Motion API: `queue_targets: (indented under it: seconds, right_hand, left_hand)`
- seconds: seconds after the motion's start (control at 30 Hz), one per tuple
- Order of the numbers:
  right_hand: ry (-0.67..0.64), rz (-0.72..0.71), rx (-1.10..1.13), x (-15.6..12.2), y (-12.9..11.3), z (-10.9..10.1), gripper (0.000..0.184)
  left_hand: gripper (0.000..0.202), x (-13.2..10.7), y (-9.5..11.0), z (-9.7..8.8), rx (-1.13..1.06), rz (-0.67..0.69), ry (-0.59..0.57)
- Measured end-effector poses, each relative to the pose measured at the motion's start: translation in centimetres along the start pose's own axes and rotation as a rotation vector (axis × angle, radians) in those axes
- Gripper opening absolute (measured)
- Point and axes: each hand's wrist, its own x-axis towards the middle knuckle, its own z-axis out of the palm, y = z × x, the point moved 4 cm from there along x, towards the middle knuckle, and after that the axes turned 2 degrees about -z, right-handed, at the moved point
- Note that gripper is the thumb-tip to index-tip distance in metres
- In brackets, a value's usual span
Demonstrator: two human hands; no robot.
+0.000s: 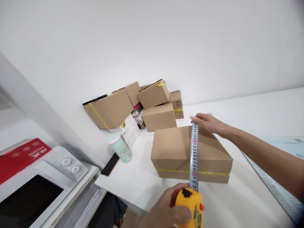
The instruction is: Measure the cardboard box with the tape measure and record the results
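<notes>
Yellow-orange plastic tape measure case [189,204] is sitting in the left hand [164,209] at the near side, fingers and thumb wrapped around it, with a small red bit showing on its right side. Its silver metal blade with black and red numbers [194,148] is pulled out and runs away to the far side, where the right hand [207,123] has the end pinched between thumb and fingers. So both hands are busy gripping, one per end. Under the blade there's a closed brown cardboard box with a yellow strip along its near side [171,146], lying flat on the white table [141,182]; can't really tell if the metal touches the top or floats just over it. Over by the far wall, more brown cardboard boxes [159,117] are bunched together, some of them tilted. Left of the measured box stands a mint green cup with a pink rim [123,150], and just beside it, near the table's left edge, lies a flat black rectangular slab [110,164]. Far left you get a white microwave with two round knobs [71,161] carrying a red box with white print [26,155].
</notes>
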Motion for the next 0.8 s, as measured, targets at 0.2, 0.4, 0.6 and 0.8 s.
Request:
queue_targets:
  seconds: [0.2,0.4,0.6,0.8]
  right_hand:
    - [-0.180,0.028,-0.074,3.6,-0.7,4.6,0.035]
    - [-0.245,-0.014,-0.078,4.6,0.9,5.9,0.032]
    - [-0.287,-0.089,-0.009,4.6,1.7,6.0,0.036]
    - [-0.287,-0.114,0.015,4.7,1.8,6.0,0.035]
  left_hand:
    - [0.062,2.4,-0.9,2.5,-0.145,0.182,-0.068]
    - [0.060,2.2,-1.2,4.3,-0.128,0.149,-0.097]
    - [0.063,2.6,-3.3,5.7,-0.172,0.090,-0.037]
    - [0.062,2.6,-3.6,6.1,-0.231,0.073,-0.006]
